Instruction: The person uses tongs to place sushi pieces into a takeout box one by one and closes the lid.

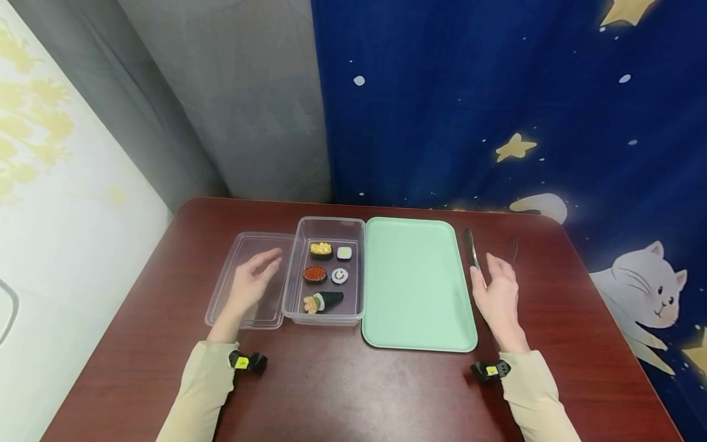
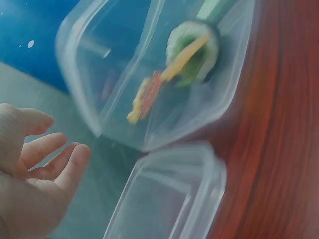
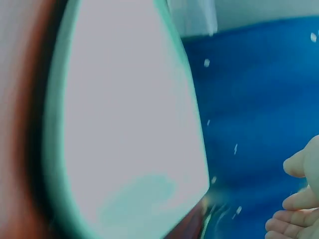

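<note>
My left hand (image 1: 251,283) hovers above a clear plastic lid (image 1: 269,307), fingers relaxed and holding nothing. Beside it stands a clear plastic container (image 1: 353,316) with several toy sushi pieces inside: one topped with yellow bits (image 1: 321,249), one with red roe (image 1: 315,274), a small white-topped roll (image 1: 344,252), a round roll (image 1: 339,275) and a dark hand roll (image 1: 330,299). In the left wrist view the hand roll (image 2: 192,52) shows through the container wall. My right hand (image 1: 498,298) is loosely spread near a knife (image 1: 471,245), partly covering it, with no visible grasp.
A pale green tray (image 1: 418,285) lies flat against the container's right side. A fork (image 1: 513,248) lies beyond the right hand. The reddish-brown table (image 1: 353,393) has a grey curtain and a blue starry curtain behind it, and a white wall to the left.
</note>
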### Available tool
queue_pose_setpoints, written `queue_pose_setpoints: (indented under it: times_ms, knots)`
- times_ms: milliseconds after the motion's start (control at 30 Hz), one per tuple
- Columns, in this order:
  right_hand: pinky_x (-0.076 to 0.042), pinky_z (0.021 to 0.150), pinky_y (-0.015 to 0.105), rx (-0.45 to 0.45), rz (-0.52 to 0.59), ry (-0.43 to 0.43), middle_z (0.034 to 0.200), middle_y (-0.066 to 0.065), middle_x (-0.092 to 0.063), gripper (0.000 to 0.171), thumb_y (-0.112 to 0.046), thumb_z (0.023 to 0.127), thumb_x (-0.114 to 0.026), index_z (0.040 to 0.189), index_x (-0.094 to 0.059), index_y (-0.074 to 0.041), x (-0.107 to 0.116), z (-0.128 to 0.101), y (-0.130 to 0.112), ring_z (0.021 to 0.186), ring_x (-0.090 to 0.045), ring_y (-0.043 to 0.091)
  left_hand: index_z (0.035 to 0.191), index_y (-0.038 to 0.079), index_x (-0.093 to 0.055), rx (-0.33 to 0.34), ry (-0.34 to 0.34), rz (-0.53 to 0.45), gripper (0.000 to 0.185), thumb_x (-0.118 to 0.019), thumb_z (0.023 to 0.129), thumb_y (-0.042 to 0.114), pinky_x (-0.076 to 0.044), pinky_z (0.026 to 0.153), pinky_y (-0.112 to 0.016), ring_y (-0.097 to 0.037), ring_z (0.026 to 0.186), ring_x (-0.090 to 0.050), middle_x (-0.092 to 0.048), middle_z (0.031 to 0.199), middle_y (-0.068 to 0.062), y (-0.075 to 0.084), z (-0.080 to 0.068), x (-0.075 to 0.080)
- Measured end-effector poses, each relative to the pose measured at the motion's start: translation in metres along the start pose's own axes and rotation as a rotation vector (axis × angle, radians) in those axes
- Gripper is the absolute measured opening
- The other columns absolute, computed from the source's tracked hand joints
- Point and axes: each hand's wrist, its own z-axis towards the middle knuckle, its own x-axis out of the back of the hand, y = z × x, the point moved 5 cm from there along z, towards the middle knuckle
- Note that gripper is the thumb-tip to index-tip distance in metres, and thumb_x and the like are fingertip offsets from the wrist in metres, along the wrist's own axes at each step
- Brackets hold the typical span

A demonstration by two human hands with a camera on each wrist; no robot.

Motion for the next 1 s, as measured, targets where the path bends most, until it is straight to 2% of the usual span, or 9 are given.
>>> queue_pose_setpoints:
  times_ms: [100,200,333,533,700,800,900,1000]
  knots:
    - [-0.042,0.089,0.059,0.038,0.025,-0.021,0.115,0.034,-0.053,0.042,-0.006,0.085,-0.064,0.121,-0.054,0.014,-0.009,0.005,-0.02,0.108,-0.048,0.045,0.117,-0.014,-0.057,0.012,0.008,0.023,0.03,-0.058,0.089,-0.005,-0.046,0.083,-0.007,-0.011,0.103,-0.059,-0.057,0.12,-0.029,0.003,-0.003,0.014]
    - [-0.043,0.091,0.056,0.079,0.072,-0.035,0.115,0.032,-0.054,0.043,-0.006,0.084,-0.066,0.122,-0.055,0.012,-0.019,0.009,-0.044,0.108,-0.05,0.043,0.119,-0.011,-0.057,0.026,0.019,0.013,0.031,-0.057,0.09,-0.002,-0.046,0.082,-0.006,0.008,0.097,-0.055,-0.057,0.121,-0.027,-0.017,-0.005,0.029]
    - [-0.045,0.092,0.053,0.151,0.15,-0.042,0.114,0.03,-0.057,0.043,-0.004,0.081,-0.068,0.119,-0.056,0.013,-0.036,0.013,-0.079,0.107,-0.052,0.042,0.123,-0.004,-0.058,0.067,0.037,0.07,0.033,-0.058,0.092,0.007,-0.047,0.079,-0.006,0.014,0.095,-0.053,-0.058,0.123,-0.023,-0.045,-0.009,0.049]
    - [-0.046,0.093,0.05,0.252,0.278,-0.102,0.115,0.027,-0.057,0.042,-0.005,0.083,-0.067,0.119,-0.057,0.012,-0.061,0.016,-0.137,0.108,-0.053,0.039,0.125,0.0,-0.058,0.173,0.083,0.17,0.036,-0.058,0.094,0.016,-0.047,0.074,-0.005,0.014,0.093,-0.051,-0.057,0.125,-0.021,-0.06,-0.019,0.073]
    - [-0.048,0.094,0.047,0.367,0.371,-0.145,0.113,0.026,-0.058,0.041,-0.006,0.083,-0.065,0.118,-0.057,0.013,-0.082,0.01,-0.186,0.107,-0.054,0.037,0.129,0.0,-0.054,0.259,0.083,0.22,0.041,-0.056,0.095,0.022,-0.045,0.072,-0.004,0.016,0.086,-0.048,-0.057,0.125,-0.021,-0.072,-0.026,0.087]
    - [-0.049,0.092,0.044,0.431,0.417,-0.174,0.112,0.025,-0.059,0.04,-0.006,0.082,-0.065,0.117,-0.058,0.012,-0.094,0.001,-0.214,0.104,-0.056,0.035,0.129,0.0,-0.054,0.281,0.082,0.269,0.041,-0.055,0.095,0.022,-0.045,0.069,-0.004,0.016,0.083,-0.047,-0.059,0.121,-0.022,-0.077,-0.03,0.093]
    - [-0.049,0.094,0.039,0.463,0.436,-0.227,0.112,0.023,-0.06,0.04,-0.008,0.083,-0.066,0.118,-0.058,0.01,-0.108,-0.011,-0.239,0.105,-0.056,0.032,0.128,0.0,-0.055,0.284,0.089,0.316,0.038,-0.056,0.094,0.018,-0.045,0.067,-0.004,0.007,0.085,-0.054,-0.061,0.117,-0.023,-0.083,-0.033,0.097]
    - [-0.046,0.099,0.034,0.454,0.435,-0.312,0.115,0.021,-0.059,0.041,-0.011,0.084,-0.066,0.12,-0.058,0.008,-0.124,-0.024,-0.262,0.109,-0.055,0.03,0.127,-0.002,-0.055,0.284,0.095,0.334,0.037,-0.056,0.093,0.013,-0.045,0.066,-0.003,-0.015,0.095,-0.062,-0.062,0.114,-0.024,-0.086,-0.036,0.098]
